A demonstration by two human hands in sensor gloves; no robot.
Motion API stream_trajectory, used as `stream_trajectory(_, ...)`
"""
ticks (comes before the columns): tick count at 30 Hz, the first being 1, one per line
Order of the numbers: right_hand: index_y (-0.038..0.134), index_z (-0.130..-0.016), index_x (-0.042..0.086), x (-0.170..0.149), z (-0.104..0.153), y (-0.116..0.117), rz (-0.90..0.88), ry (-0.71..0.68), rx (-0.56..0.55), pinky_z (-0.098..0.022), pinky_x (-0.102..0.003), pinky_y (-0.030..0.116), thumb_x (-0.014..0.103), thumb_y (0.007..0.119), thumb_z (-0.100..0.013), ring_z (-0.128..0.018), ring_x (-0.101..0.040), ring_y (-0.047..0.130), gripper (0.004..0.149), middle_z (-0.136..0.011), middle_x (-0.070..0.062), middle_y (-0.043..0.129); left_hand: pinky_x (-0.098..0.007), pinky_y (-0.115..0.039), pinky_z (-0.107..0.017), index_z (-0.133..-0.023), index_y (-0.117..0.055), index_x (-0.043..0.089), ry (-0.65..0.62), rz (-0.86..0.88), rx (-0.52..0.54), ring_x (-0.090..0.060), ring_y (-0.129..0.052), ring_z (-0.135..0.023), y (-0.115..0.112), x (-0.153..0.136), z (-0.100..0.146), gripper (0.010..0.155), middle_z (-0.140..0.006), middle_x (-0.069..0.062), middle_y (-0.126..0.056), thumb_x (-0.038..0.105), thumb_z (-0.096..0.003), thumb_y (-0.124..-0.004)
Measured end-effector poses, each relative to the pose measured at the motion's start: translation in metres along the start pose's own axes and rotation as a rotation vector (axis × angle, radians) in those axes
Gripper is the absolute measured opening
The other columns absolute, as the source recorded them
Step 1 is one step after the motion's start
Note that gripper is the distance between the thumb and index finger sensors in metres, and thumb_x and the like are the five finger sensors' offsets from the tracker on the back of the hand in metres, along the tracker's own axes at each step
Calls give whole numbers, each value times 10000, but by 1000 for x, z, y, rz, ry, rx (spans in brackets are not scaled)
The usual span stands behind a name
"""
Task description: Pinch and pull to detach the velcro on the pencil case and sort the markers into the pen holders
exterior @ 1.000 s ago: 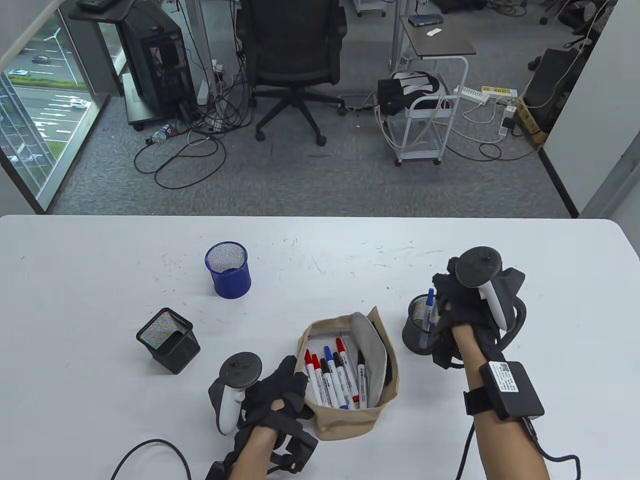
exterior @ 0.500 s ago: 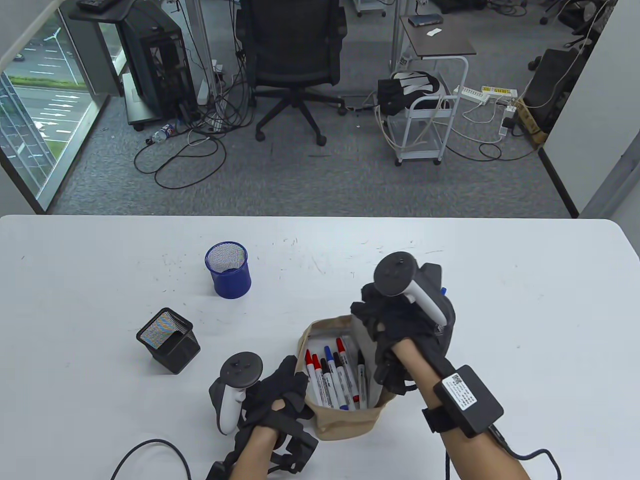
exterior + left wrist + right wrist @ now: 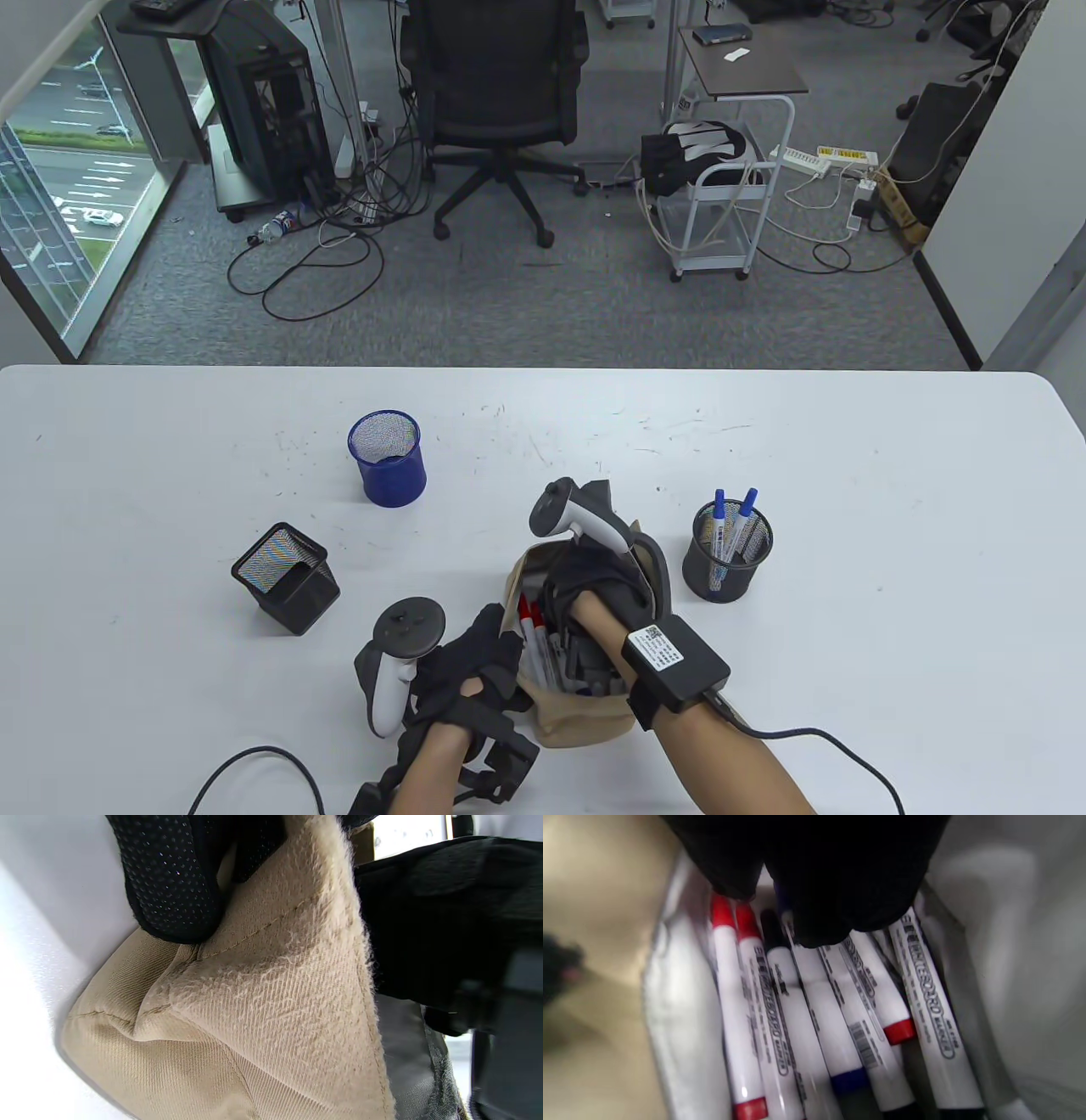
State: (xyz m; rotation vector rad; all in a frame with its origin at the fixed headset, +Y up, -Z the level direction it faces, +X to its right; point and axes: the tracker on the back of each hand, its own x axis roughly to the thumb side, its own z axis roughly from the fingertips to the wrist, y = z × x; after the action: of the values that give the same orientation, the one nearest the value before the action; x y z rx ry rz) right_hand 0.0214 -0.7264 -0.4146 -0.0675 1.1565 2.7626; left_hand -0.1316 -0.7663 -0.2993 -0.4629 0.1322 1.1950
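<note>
The pencil case (image 3: 585, 713) lies open near the front edge of the counter (image 3: 891, 424), about midway along it, with its velcro flap already parted. My left hand (image 3: 462, 671) pinches the tan fabric rim at the case's left side; in the left wrist view a gloved fingertip (image 3: 174, 887) presses into the fuzzy loop strip and keeps the mouth spread. My right hand (image 3: 594, 586) reaches down into the opening. In the right wrist view its fingertips (image 3: 823, 899) touch the upper ends of the markers (image 3: 814, 1014), over the middle of the row, but I cannot tell whether they have closed on one.

The markers lie side by side, white barrels with red, blue and black caps. I judge them light, stiff and smooth, so likely to slip from a shallow pinch; the capped end or upper barrel looks the best hold, taking one marker lifted clear of its neighbours. The case is soft cloth and would likely sag shut or drag along if its rim were let go.

Three holders stand on the counter: the black round mesh holder (image 3: 728, 552) just right of the case, with two blue-capped markers (image 3: 731, 526) in it; the blue mesh holder (image 3: 386, 458) farther back and left; the black square mesh holder (image 3: 284, 577) to the left. The last two appear to hold nothing.
</note>
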Motion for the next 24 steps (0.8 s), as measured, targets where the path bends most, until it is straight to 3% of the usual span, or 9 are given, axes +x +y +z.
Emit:
stream_trajectory(6, 841, -898, 44, 16, -2, 14, 232, 43, -117, -304, -351, 931, 349, 972, -380, -497, -246, 1094, 614, -765, -187, 1000, -371, -982, -411, -1154, -417, 8, -2, -9, 2, -476, -885, -863, 0, 0, 0, 694, -1110, -341, -606, 305, -573, -652)
stream_trajectory(9, 832, -912, 67, 22, -6, 21, 310, 70, -154, -289, -339, 911, 367, 983, -361, -427, -207, 1084, 645, -740, -142, 1017, -375, -981, -411, -1154, -418, 6, -1, -9, 1, -480, -883, -863, 0, 0, 0, 695, -1111, -342, -605, 304, -573, -652)
stream_trajectory(18, 816, -918, 39, 11, -2, 9, 169, 39, -80, -258, -334, 893, 365, 983, -373, -344, -192, 1064, 656, -693, -133, 1025, -373, -981, -412, -1155, -415, 7, -1, -10, 1, -478, -883, -864, -1, 0, -1, 695, -1112, -341, -605, 306, -574, -651)
stream_trajectory(24, 785, -941, 78, -4, 50, -30, -31, -152, -130, -310, -366, 882, 345, 967, -398, -405, -224, 1052, 632, -738, -120, 997, -374, -981, -412, -1156, -413, 8, -3, -9, 0, -480, -882, -865, -1, 0, -1, 696, -1112, -341, -605, 306, -574, -651)
